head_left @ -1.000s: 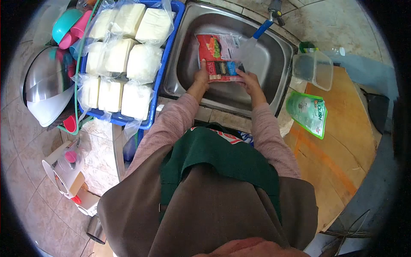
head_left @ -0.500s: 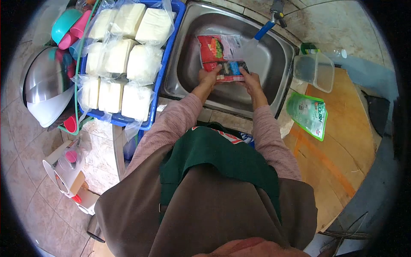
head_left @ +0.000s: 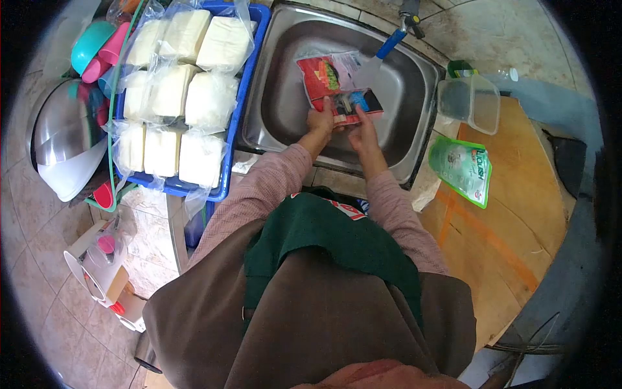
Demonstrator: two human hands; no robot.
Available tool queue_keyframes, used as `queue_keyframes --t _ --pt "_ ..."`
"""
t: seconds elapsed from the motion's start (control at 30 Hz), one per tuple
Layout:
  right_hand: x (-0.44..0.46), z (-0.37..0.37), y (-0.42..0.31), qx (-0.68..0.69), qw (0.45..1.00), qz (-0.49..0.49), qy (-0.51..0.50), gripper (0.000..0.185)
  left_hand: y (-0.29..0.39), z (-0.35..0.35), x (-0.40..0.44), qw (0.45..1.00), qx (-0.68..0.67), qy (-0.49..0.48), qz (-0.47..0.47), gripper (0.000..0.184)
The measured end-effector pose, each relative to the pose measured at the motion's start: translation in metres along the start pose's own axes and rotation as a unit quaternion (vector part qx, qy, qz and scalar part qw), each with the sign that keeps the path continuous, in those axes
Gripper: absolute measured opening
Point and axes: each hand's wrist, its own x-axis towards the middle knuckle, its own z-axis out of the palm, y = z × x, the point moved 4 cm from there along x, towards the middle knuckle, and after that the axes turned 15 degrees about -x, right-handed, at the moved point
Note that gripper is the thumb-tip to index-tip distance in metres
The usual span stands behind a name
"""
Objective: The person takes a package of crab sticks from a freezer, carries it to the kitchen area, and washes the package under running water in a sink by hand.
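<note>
A red plastic food packet [head_left: 317,72] with a colourful picture, a pale side panel and a black-and-blue lower part is held over the metal sink [head_left: 272,84]. It looks bent across its middle. My left hand [head_left: 319,123] grips its lower left, thumb on top. At the lower right edge, my right hand [head_left: 364,135] has its thumb against the packet, its other fingers mostly hidden. Water seems to run from the blue-ended tap [head_left: 391,44] onto the packet's right side.
Left of the sink, a blue crate [head_left: 228,170] holds several bagged white blocks [head_left: 208,95]. Bowls and cups [head_left: 94,48] crowd the far left. On the right are a clear plastic tub [head_left: 476,107] and a green-white Liquish pouch [head_left: 461,170] by a wooden board [head_left: 518,214].
My right hand has moved left and slightly down along the packet, closer to my left hand. The packet's lower part has tilted. The whole view has shifted slightly.
</note>
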Motion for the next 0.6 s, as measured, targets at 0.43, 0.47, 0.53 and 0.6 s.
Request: queue_keyframes --t 0.43,0.47,0.53,0.6 --pt "0.021 -0.003 0.031 0.075 0.997 0.012 0.018 0.02 0.044 0.01 -0.039 0.751 0.526 -0.101 0.386 0.067" --pt "0.023 -0.008 0.034 0.085 0.996 0.017 0.008 0.019 0.039 0.015 -0.04 0.702 0.569 -0.182 0.389 0.067" --pt "0.027 -0.016 0.039 0.094 0.995 0.021 -0.002 0.017 0.038 0.018 -0.04 0.674 0.594 -0.182 0.399 0.066" --pt "0.028 -0.02 0.043 0.082 0.996 0.039 -0.021 0.016 0.039 0.023 -0.037 0.647 0.617 -0.18 0.41 0.066"
